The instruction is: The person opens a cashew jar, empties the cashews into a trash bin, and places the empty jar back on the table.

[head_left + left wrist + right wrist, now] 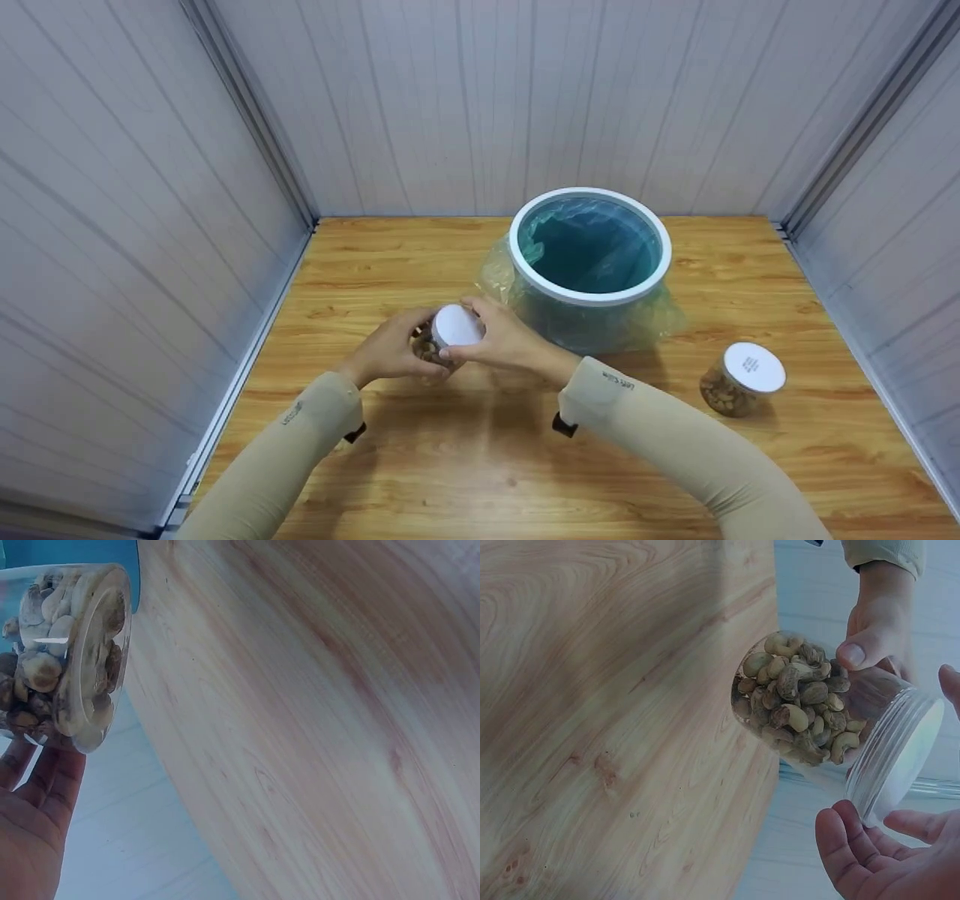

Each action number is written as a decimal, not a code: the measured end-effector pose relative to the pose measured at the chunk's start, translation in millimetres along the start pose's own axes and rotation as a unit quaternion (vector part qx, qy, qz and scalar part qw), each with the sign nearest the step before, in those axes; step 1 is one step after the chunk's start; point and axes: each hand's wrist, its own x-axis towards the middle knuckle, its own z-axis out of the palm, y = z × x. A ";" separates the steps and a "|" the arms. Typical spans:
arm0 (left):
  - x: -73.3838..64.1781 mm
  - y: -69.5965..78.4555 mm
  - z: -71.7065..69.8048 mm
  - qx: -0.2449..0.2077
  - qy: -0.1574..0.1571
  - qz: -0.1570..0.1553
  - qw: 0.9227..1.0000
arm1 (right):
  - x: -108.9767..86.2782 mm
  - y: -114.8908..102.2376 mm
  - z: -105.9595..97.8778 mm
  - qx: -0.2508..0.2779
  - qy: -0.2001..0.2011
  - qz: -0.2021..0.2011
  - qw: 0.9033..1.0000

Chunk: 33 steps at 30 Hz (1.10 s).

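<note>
Grips a nut jar (791, 701) by body with left hand (388, 346), by white lid (457, 325) with right hand (510, 335), likely for steadiness, nearer left edge of counter (450, 480).

2 jars total: 1 held jar (791, 709), 1 standing jar (724, 394). 2 white lids, one per jar: held-jar lid (457, 325), standing-jar lid (754, 367). Nuts (813, 694) inside: dozens probably, piled too deep for an exact count. 2 hands, left hand (388, 349) and right hand (510, 339), both on the same 1 jar. 2 sleeves: left sleeve (274, 446), right sleeve (675, 435). 2 dark wrist pieces, one per arm: left piece (355, 433), right piece (564, 425). 1 bin (590, 298), 1 rim, 1 clear liner (622, 330). 1 worktop (480, 480). 3 walls: left wall (112, 262), back wall (450, 105), right wall (885, 225).
</note>
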 end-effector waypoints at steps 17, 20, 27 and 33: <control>2.4 -2.0 6.0 -0.022 -0.005 0.013 1.000 | 2.9 1.2 4.8 0.018 0.038 0.007 0.999; 1.8 -0.9 6.3 -0.044 -0.011 -0.004 0.999 | 3.7 0.9 4.7 0.023 0.043 0.004 0.999; -0.3 1.1 8.3 -0.094 -0.025 -0.040 0.995 | 4.4 0.1 3.4 0.013 0.057 0.003 0.998; 0.9 -2.0 12.7 -0.115 -0.029 -0.039 0.992 | 5.9 -0.1 1.6 0.029 0.066 0.011 0.997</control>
